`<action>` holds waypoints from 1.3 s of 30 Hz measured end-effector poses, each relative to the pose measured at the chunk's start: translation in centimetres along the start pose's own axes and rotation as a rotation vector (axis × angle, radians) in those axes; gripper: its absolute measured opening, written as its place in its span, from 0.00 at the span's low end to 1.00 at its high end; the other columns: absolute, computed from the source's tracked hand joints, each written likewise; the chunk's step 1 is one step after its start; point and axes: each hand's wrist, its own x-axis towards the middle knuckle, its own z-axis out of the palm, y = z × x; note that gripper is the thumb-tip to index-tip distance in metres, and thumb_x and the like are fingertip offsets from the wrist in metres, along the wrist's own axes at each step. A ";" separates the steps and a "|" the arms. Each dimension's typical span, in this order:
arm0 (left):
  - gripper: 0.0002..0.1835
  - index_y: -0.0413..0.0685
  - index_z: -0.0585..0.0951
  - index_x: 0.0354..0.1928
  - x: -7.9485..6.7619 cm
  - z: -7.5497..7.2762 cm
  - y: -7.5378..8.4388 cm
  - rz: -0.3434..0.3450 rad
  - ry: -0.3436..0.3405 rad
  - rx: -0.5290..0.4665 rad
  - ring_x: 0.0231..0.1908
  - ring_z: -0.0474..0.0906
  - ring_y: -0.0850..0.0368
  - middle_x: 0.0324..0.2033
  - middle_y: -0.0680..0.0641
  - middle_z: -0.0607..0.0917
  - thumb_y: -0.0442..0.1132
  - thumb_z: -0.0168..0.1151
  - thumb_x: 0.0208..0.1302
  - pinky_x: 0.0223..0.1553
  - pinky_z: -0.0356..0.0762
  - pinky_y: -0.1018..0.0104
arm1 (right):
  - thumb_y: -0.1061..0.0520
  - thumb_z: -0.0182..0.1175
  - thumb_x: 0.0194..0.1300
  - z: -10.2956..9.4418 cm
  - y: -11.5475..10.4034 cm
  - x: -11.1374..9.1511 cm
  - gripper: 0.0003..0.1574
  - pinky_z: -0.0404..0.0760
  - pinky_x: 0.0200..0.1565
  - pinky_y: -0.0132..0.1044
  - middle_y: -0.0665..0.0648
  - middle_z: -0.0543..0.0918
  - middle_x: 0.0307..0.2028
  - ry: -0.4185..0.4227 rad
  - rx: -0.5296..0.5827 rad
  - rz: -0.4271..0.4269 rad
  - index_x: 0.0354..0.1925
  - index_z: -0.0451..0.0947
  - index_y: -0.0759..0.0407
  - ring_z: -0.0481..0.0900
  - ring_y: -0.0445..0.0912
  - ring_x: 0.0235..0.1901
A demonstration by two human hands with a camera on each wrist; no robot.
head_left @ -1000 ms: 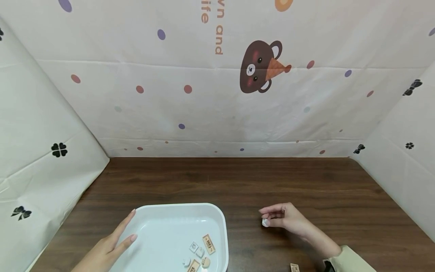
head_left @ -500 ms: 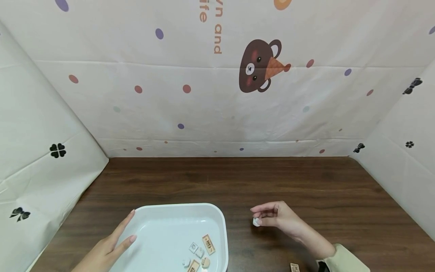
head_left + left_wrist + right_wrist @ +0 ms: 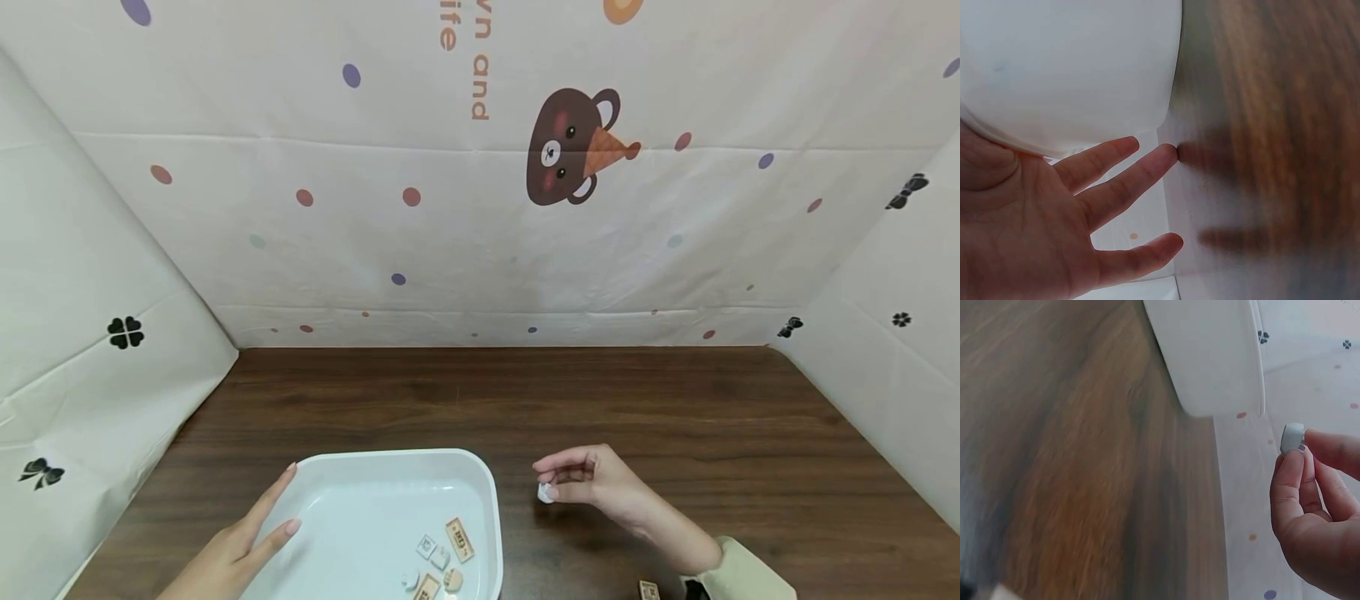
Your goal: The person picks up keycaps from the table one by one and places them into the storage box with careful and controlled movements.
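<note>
My right hand (image 3: 596, 482) pinches a small white block (image 3: 545, 492) between thumb and fingertips, over the table just right of the tray. In the right wrist view the same white block (image 3: 1292, 437) has a rounded, pale side, and the hand (image 3: 1319, 540) holds it by its edge. At the left side of the white tray (image 3: 390, 454), my left hand (image 3: 228, 554) rests with its fingers extended along the rim. The left wrist view shows this hand (image 3: 1047, 228) with straight, spread fingers beside the tray wall (image 3: 1091, 81).
Inside the tray lie printed wooden rectangles (image 3: 460, 540), a round wooden piece (image 3: 453, 580) and several small white blocks (image 3: 427, 547). Another wooden piece (image 3: 648, 591) lies on the dark wooden table (image 3: 637, 392) at the front edge of view. Patterned cloth (image 3: 465, 250) walls the back and sides.
My right hand has moved left toward the tray with the white block still pinched. The left hand and the pieces in the tray have stayed in place.
</note>
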 end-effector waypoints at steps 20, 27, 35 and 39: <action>0.35 0.54 0.41 0.72 0.0 0.0 0.1 -0.013 -0.004 0.001 0.57 0.62 0.29 0.68 0.36 0.51 0.50 0.44 0.70 0.45 0.67 0.36 | 0.68 0.64 0.51 4.4 -1.1 1.9 0.21 0.78 0.38 0.29 0.64 0.82 0.34 -0.066 0.021 -0.030 0.43 0.74 0.81 0.79 0.39 0.34; 0.35 0.54 0.42 0.72 -0.1 0.0 0.1 -0.010 0.011 0.012 0.56 0.64 0.30 0.68 0.36 0.52 0.50 0.44 0.70 0.44 0.67 0.36 | 0.68 0.63 0.50 6.0 -1.5 2.8 0.20 0.77 0.36 0.27 0.65 0.82 0.33 -0.093 0.010 -0.003 0.42 0.74 0.81 0.79 0.37 0.32; 0.34 0.55 0.44 0.71 -0.2 0.1 0.2 0.020 0.061 0.025 0.55 0.66 0.32 0.66 0.36 0.56 0.49 0.46 0.69 0.45 0.68 0.38 | 0.69 0.64 0.49 7.7 -1.8 3.7 0.17 0.74 0.31 0.23 0.70 0.82 0.31 -0.127 -0.034 -0.033 0.39 0.77 0.78 0.78 0.35 0.31; 0.35 0.55 0.43 0.72 -0.2 0.0 0.1 0.010 0.037 0.011 0.56 0.65 0.31 0.67 0.35 0.54 0.49 0.45 0.70 0.45 0.67 0.37 | 0.70 0.63 0.49 8.4 -1.9 4.1 0.16 0.75 0.33 0.23 0.74 0.80 0.34 -0.136 -0.043 -0.059 0.40 0.78 0.77 0.78 0.34 0.33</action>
